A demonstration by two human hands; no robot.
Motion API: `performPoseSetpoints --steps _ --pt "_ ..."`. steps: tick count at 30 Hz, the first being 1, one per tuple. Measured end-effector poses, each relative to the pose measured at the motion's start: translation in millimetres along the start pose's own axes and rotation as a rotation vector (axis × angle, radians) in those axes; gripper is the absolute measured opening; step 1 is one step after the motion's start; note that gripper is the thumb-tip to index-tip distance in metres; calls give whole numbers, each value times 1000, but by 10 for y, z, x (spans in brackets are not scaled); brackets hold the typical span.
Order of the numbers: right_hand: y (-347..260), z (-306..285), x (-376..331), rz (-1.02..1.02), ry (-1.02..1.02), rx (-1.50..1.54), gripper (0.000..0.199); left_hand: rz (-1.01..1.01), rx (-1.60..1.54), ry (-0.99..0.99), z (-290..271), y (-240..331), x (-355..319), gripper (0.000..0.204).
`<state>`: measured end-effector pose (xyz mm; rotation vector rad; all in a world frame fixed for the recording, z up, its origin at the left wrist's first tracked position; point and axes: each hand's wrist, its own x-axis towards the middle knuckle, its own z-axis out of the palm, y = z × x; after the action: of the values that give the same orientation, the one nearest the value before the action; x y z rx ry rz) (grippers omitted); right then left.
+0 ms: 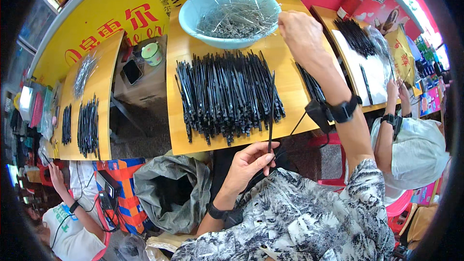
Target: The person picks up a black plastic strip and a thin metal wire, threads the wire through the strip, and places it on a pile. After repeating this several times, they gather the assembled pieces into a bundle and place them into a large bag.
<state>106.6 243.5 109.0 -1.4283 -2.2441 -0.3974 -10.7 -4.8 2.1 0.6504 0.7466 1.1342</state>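
Note:
My left hand (252,163) is closed, thumb against fingers, on the lower end of a thin black strip (271,116). The strip stands nearly upright in front of a wide pile of similar black strips (227,94) on the table. At the right rim of a light blue bowl (189,17), my right hand (300,30) has its fingers curled together. Whatever they hold, if anything, is hidden. Inside the bowl lies a tangle of thin, shiny wire-like pieces (237,17), some sticking up over the rim.
More black strips (310,83) lie beneath my right forearm. An open grey sack (166,191) stands below the table's front edge. Co-workers sit left and right, at tables with more strips (88,125). A phone (132,71) and a green cup (152,54) lie between tables.

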Motion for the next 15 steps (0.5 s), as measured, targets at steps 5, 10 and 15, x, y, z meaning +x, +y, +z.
performPoseSetpoints --steps 5,10,15 --pt "69 131 220 -76 127 39 9 -17 12 -12 5 -9 7 28" --pt "144 87 223 -193 223 -20 7 -3 -12 17 -38 -21 -22 29" --pt "165 36 238 -84 92 -79 12 -27 -10 -3 -36 1 0 28"
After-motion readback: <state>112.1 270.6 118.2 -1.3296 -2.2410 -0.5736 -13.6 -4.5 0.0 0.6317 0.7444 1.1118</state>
